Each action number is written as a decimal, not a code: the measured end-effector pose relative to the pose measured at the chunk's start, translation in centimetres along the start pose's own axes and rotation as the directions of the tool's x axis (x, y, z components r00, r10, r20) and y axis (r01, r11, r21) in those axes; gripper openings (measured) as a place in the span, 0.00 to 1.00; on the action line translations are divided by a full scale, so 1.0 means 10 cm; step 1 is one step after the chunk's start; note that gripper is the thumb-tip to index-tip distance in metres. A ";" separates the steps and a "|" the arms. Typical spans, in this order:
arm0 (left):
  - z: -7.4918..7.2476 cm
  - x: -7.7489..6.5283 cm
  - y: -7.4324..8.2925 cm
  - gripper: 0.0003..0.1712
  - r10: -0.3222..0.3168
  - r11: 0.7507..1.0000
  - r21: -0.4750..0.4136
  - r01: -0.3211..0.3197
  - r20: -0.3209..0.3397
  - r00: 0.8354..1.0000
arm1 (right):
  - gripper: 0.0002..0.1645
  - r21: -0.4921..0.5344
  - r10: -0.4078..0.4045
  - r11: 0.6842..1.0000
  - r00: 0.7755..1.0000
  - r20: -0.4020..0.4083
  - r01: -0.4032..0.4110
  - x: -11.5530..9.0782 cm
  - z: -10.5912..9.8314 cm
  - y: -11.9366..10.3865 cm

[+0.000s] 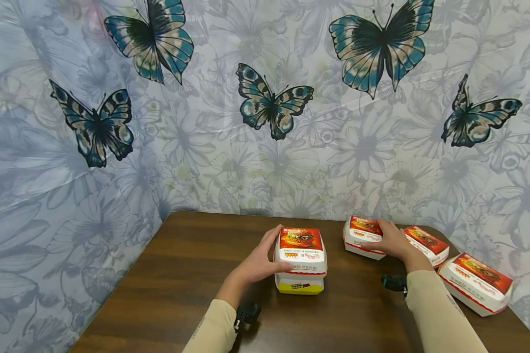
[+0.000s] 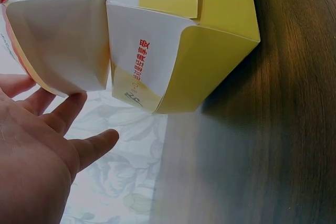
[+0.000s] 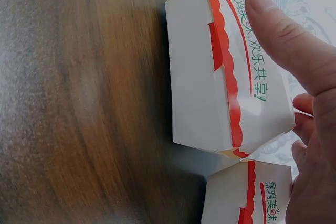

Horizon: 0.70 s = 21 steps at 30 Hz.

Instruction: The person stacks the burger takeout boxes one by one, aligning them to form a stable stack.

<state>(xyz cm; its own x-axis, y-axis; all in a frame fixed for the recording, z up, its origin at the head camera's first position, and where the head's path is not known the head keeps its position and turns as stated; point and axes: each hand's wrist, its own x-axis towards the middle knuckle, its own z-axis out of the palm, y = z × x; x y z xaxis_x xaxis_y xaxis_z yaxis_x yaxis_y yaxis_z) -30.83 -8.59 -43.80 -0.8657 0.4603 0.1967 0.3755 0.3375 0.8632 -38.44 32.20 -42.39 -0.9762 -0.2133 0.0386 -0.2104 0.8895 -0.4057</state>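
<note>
Near the middle of the table stands a stack of two burger boxes, seen in the head view. The upper burger box point(image 1: 302, 245) is white with a red burger picture on its lid. Beneath it is a yellow-and-white box point(image 2: 157, 51). My left hand point(image 1: 261, 260) grips the upper box from its left side, thumb on the front and fingers toward the back. At the back right, my right hand point(image 1: 393, 240) holds another burger box point(image 3: 231, 72), its thumb against the front face and its other fingers partly hidden behind.
Right of my right hand, a burger box point(image 1: 428, 245) sits close beside the held one. Another box point(image 1: 477, 282) stands nearer the right edge, past my right forearm. The brown wooden table point(image 1: 168, 284) meets a butterfly-patterned wall covering point(image 1: 256, 166) at the back.
</note>
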 end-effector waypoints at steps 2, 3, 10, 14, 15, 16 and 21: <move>0.01 0.00 0.00 0.60 -0.001 1.000 0.001 0.001 -0.002 1.000 | 0.65 -0.008 -0.003 1.000 1.000 0.002 0.003 0.02 0.01 0.04; 0.01 0.00 0.00 0.60 0.000 1.000 0.002 0.000 -0.004 1.000 | 0.65 -0.012 -0.005 1.000 1.000 -0.001 0.005 0.03 0.02 0.05; 0.01 0.02 0.01 0.60 -0.001 1.000 0.019 0.001 -0.016 1.000 | 0.63 -0.098 -0.009 0.995 1.000 -0.021 0.007 0.05 0.01 0.06; 0.01 0.02 -0.01 0.60 -0.005 1.000 0.020 0.006 -0.016 1.000 | 0.61 -0.111 -0.007 0.994 1.000 -0.026 0.004 0.03 -0.01 0.02; 0.01 0.02 -0.01 0.60 -0.006 1.000 0.018 0.006 -0.015 1.000 | 0.60 -0.110 -0.007 0.994 1.000 -0.026 0.004 0.02 -0.01 0.02; 0.01 0.02 -0.01 0.60 -0.008 1.000 0.016 0.008 -0.015 1.000 | 0.60 -0.106 -0.006 0.994 1.000 -0.026 0.003 0.01 -0.01 0.01; 0.01 0.01 -0.02 0.60 -0.005 1.000 0.008 0.005 -0.010 1.000 | 0.59 -0.082 0.002 0.997 1.000 -0.023 -0.003 0.00 0.01 0.00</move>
<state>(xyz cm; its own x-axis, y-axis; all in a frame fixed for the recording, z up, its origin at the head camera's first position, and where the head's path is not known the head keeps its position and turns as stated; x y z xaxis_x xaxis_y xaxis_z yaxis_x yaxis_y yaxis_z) -31.00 -8.56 -44.01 -0.8709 0.4501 0.1973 0.3740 0.3465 0.8603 -38.41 32.21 -42.50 -0.9775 -0.2026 0.0588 -0.2106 0.9202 -0.3299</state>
